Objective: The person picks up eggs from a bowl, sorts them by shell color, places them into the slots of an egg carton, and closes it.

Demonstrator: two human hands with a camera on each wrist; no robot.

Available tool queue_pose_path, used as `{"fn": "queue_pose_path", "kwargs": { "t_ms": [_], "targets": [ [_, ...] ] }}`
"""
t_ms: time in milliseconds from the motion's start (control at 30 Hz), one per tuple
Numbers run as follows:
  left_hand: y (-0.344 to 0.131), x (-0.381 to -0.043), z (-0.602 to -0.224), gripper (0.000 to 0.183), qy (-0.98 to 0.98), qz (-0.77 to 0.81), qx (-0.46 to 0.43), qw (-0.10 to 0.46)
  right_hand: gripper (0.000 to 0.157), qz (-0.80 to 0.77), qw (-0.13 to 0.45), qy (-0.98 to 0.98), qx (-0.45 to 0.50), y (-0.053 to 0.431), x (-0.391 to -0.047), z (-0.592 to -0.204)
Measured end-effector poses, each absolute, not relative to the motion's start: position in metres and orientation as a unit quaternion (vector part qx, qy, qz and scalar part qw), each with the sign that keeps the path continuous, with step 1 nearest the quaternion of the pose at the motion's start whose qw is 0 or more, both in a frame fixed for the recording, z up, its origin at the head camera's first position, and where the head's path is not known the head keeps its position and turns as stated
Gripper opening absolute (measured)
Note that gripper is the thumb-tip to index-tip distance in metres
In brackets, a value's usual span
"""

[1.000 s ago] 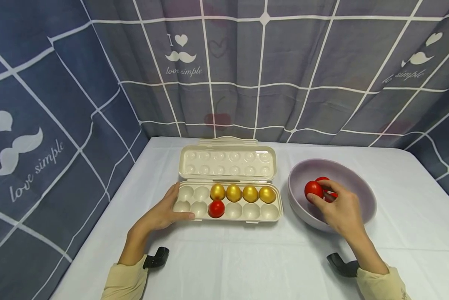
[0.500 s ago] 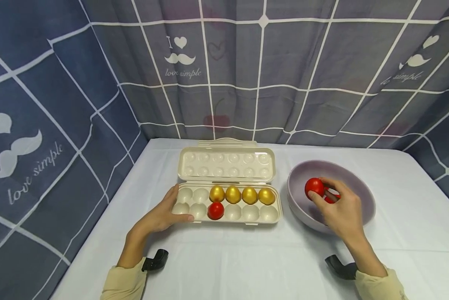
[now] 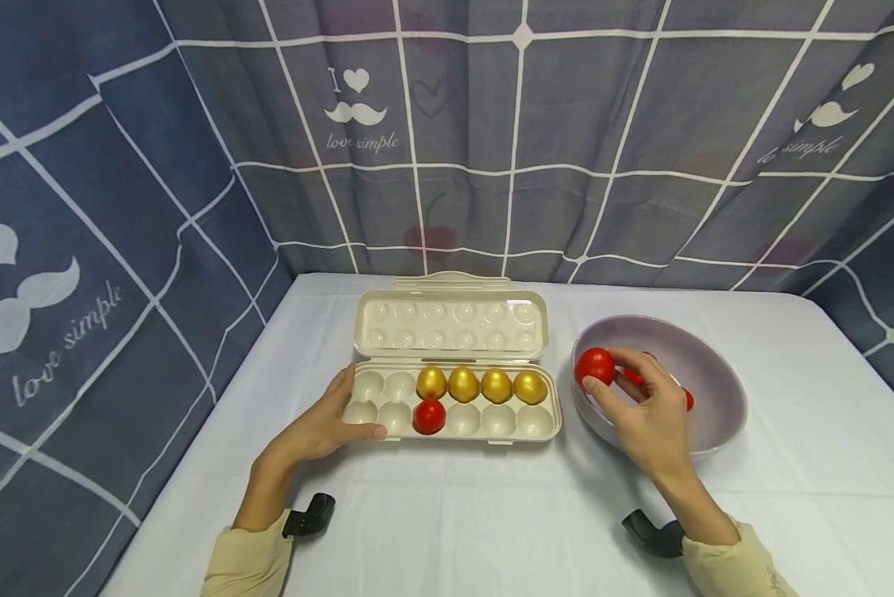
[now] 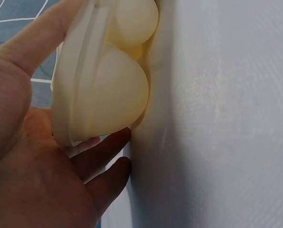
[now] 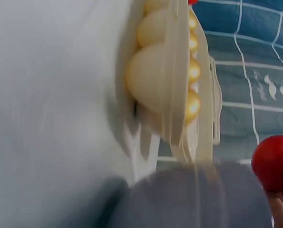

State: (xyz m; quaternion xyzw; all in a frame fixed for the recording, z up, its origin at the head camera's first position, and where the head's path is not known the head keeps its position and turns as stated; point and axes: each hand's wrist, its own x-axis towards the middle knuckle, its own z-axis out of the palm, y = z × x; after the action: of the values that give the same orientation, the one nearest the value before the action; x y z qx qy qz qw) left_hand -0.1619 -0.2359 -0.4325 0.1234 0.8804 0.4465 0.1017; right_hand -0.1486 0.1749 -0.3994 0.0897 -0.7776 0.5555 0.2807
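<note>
To R of egg carton (image 3: 463, 420), R hand (image 3: 652, 423) pinches red ball (image 3: 595, 367) btwn thumb & fingers, now over bowl's (image 3: 718, 390) carton-side rim; pick-up looks done, tho not yet in carton. Vs. prev. frame: ball's nearer carton, more of other reds (image 3: 689, 399) shows. L hand (image 3: 314, 427) unchanged, gripping carton's L end.

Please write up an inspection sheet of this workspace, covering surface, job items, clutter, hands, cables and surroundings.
Surface: white cloth, lightly creased.
Job items: open egg carton; four gold eggs in its far row, one red piece in its near row; mauve bowl with more red pieces, partly hidden.
Clutter: nothing seen.
Left hand: holds the carton's left end.
Right hand: pinches another red piece at the bowl's left side.
Cables: nothing seen.
Surroundings: grey-blue checked curtain; black device at each cuff.
</note>
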Motion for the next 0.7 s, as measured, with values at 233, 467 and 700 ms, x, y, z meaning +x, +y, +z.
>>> {"fn": "queue_pose_path", "kwargs": {
  "t_ms": [233, 467, 700],
  "targets": [
    [-0.236, -0.162, -0.431, 0.115, 0.880, 0.446, 0.124, 0.104, 0.043, 0.584, 0.270, -0.751, 0.146, 0.156, -0.144, -0.402],
    [-0.236, -0.162, -0.429, 0.115, 0.883, 0.441, 0.119, 0.105, 0.043, 0.610, 0.246, -0.734, 0.171, 0.143, -0.143, -0.406],
    [-0.236, -0.162, -0.430, 0.116, 0.883, 0.442, 0.113, 0.108, 0.042, 0.608, 0.251, -0.727, 0.197, 0.132, -0.143, -0.416]
  ]
}}
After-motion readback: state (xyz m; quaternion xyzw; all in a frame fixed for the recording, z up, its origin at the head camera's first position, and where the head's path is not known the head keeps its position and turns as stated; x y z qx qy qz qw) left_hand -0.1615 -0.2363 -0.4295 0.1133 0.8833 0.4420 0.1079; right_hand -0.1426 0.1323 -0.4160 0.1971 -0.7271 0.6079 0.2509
